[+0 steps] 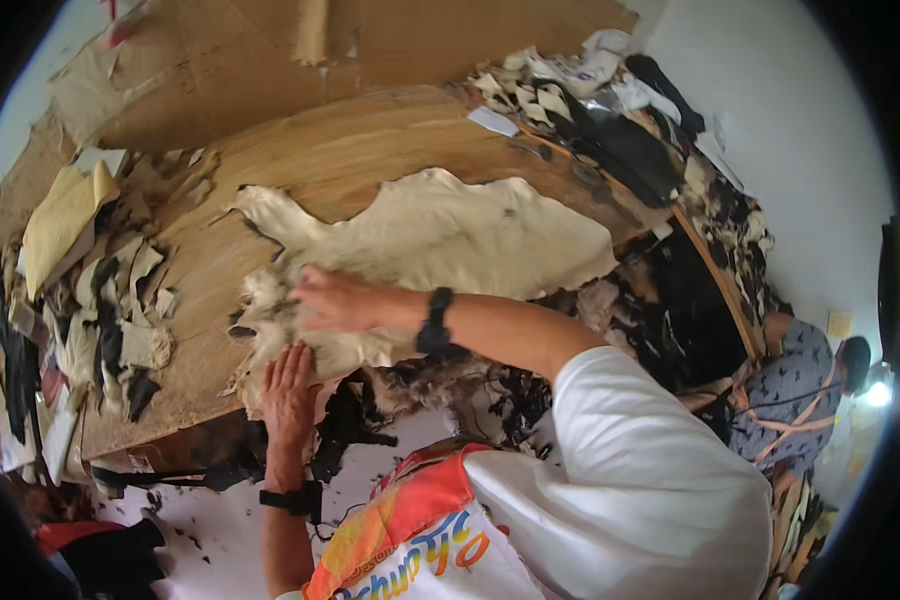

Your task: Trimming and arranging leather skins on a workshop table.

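A pale cream hide (470, 235) with ragged edges lies spread over the wooden work surface (200, 360). My left hand (288, 395) rests on the hide's near left part, fingers stretched out and lying flat. Just above it, my right hand (335, 300) reaches across from the right onto the middle-left of the hide. Its fingers are bent and slightly blurred, and whether they pinch the hide I cannot tell. Dark wristbands are on both my wrists.
Piles of cream and black scraps line the left (115, 320) and upper right (610, 120). Cardboard (400, 40) stands behind. Dark fur pieces (420, 385) hang below the near edge. Another person (790, 390) in patterned grey is at the right, beside a white wall (790, 150).
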`<state>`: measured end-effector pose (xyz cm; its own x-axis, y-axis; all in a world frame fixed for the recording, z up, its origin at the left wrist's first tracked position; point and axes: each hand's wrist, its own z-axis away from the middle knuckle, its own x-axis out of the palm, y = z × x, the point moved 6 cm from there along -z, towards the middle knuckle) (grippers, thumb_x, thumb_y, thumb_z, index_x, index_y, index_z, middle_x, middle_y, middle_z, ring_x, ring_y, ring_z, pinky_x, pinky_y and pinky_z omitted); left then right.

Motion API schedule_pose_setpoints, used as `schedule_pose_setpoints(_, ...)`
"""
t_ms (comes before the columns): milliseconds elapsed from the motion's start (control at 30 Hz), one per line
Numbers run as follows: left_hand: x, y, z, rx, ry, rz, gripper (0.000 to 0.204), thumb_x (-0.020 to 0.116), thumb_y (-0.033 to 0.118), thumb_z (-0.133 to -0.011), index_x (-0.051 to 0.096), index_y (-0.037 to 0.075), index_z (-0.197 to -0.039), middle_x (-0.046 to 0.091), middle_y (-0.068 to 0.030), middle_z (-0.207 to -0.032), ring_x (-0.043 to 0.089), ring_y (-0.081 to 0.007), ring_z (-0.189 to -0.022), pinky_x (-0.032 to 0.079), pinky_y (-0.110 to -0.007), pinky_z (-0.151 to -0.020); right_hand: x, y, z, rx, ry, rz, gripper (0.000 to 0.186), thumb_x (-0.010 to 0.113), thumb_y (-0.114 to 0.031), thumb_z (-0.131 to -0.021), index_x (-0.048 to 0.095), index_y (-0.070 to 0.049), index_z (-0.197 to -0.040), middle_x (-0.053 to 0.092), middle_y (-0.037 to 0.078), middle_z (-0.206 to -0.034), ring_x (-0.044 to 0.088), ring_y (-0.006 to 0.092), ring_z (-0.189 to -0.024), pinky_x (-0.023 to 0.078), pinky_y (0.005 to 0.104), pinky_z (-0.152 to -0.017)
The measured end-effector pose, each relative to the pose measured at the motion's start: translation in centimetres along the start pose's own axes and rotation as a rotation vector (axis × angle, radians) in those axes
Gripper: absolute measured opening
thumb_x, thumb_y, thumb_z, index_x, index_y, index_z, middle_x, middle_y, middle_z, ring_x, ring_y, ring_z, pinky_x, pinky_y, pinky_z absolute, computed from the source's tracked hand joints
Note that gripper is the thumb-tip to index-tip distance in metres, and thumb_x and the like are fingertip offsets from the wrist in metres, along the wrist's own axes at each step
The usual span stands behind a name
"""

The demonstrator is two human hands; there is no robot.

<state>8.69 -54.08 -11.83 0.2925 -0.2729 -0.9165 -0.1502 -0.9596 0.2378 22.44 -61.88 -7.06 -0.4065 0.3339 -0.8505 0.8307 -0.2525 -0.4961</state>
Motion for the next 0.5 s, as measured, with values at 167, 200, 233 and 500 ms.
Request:
schedule_pose_setpoints(167,-0.4,-0.2,0.0,-0.051,-0.029,-0.095,0.051,0.058,0.017,-0.076,0.045,0.007,-0.125,0.044,-0.0083,-0.131,0.038,-0.0260,-0.123,0.026,-0.043,-0.103,-8.0,15.5,19.0,0.408,0.195,0.367,0.049,0.050,-0.035,-0.081,0.045,-0.008,-0.120,0.043,0.017,-0.126,0.041,0.0332,-0.116,0.031,0.0423,-0.098)
schedule_pose_setpoints(200,-0.4,-0.3,0.0,-0.044,-0.012,-0.105,0.042,0.053,0.018,-0.082,0.047,0.006,-0.122,0.047,-0.0100,-0.128,0.040,-0.0265,-0.121,0.026,-0.043,-0.102,-9.7,17.3,23.0,0.499,0.293,0.457,0.049,0.048,-0.038,-0.081,0.045,-0.011,-0.121,0.043,0.013,-0.127,0.041,0.0296,-0.117,0.029,0.0436,-0.098)
schedule_pose_setpoints(233,-0.4,-0.5,-0.2,-0.048,-0.024,-0.123,0.042,0.053,0.018,-0.082,0.047,0.006,-0.122,0.047,-0.0100,-0.128,0.040,-0.0265,-0.121,0.026,-0.043,-0.102,-11.2,19.5,26.2,0.556,0.296,0.564,0.050,0.048,-0.040,-0.081,0.043,-0.013,-0.123,0.041,0.014,-0.129,0.039,0.0291,-0.119,0.026,0.0457,-0.100)
schedule_pose_setpoints(500,-0.8,-6.5,-2.9,-0.729,0.102,-0.126,0.034,0.061,0.031,-0.078,0.058,0.007,-0.102,0.056,-0.0140,-0.100,0.050,-0.0335,-0.099,0.040,-0.043,-0.082,-16.8,26.9,35.2,0.864,0.236,0.528,0.056,0.048,-0.044,-0.084,0.039,-0.010,-0.127,0.040,0.019,-0.128,0.039,0.0354,-0.117,0.027,0.0490,-0.098)
